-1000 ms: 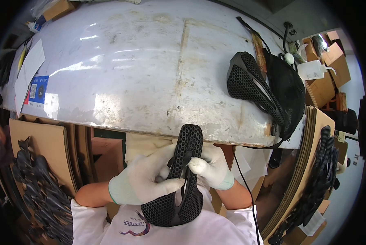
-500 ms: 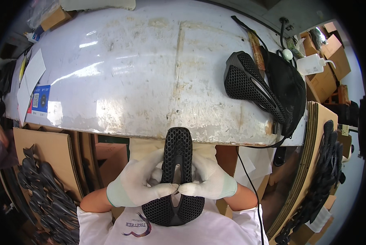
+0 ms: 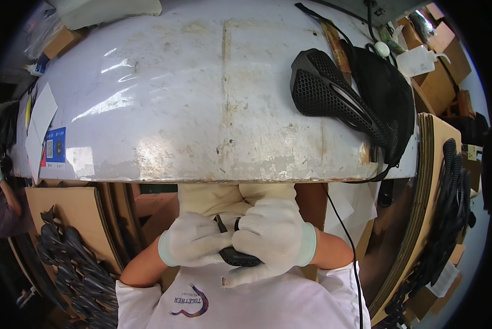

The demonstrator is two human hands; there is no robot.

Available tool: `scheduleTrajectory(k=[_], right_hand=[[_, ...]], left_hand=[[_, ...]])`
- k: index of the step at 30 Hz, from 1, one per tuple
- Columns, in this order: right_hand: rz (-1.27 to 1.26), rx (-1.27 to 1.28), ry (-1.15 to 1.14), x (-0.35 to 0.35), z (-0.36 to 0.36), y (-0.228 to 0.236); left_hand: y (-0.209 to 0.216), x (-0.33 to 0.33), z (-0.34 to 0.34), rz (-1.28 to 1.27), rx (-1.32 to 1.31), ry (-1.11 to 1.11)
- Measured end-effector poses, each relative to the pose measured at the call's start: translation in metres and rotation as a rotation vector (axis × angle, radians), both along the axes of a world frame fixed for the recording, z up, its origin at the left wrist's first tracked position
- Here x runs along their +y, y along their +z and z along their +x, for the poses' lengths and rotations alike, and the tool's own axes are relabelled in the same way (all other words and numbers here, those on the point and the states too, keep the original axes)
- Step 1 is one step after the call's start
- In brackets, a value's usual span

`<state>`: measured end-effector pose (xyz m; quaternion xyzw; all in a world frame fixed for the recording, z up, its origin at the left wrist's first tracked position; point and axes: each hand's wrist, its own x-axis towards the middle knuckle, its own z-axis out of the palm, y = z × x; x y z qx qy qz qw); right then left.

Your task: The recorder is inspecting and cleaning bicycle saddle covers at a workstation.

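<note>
In front of my chest I hold a black bicycle saddle [image 3: 239,257], tipped so that little of it shows between my gloves. My left hand [image 3: 194,238], in a white glove with a mint cuff, is closed on one side of it. The other side is covered by my right hand [image 3: 270,233], whose fingers wrap over it; the thumb reaches toward my shirt. Most of the saddle's surface is hidden. A second black saddle with a honeycomb top [image 3: 322,88] lies at the table's right, leaning against a black mesh bag [image 3: 391,98].
The worn white table [image 3: 174,126] stretches ahead, its near edge just beyond my hands. Paper [image 3: 42,112] lies at its left. A white squeeze bottle [image 3: 416,61] stands far right. Cardboard with dark saddles [image 3: 73,257] flanks me. A black cable [image 3: 342,230] hangs near my right arm.
The saddle was upright with its honeycomb top showing; now it is turned and mostly covered. My right hand has moved over it. The whole view has shifted slightly.
</note>
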<state>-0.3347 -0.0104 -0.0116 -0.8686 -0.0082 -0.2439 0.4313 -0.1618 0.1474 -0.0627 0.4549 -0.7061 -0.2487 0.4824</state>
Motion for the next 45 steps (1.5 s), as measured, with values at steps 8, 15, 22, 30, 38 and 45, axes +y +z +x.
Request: scheduleTrajectory(k=[8,15,22,30,38,45], right_hand=[[-0.005,-0.052,-0.019,0.008,0.006,0.002],[0.031,-0.122,-0.061,0.013,0.012,-0.010],[-0.015,0.101,-0.030,0.008,0.003,-0.007],[0.002,-0.075,0.033,0.007,0.006,-0.019],[-0.168,0.060,-0.046,0.006,0.002,-0.011],[-0.041,-0.090,0.008,-0.022,-0.024,-0.017]], left_hand=[[-0.001,0.001,0.004,-0.041,0.004,0.014],[0.004,-0.007,0.004,-0.088,0.033,0.114],[0.047,-0.001,0.013,0.041,-0.440,0.220],[0.056,-0.002,0.013,-0.007,-0.452,0.235],[0.067,-0.005,0.006,0.004,-0.554,0.275],[0.076,0.025,0.046,-0.085,0.077,0.858]])
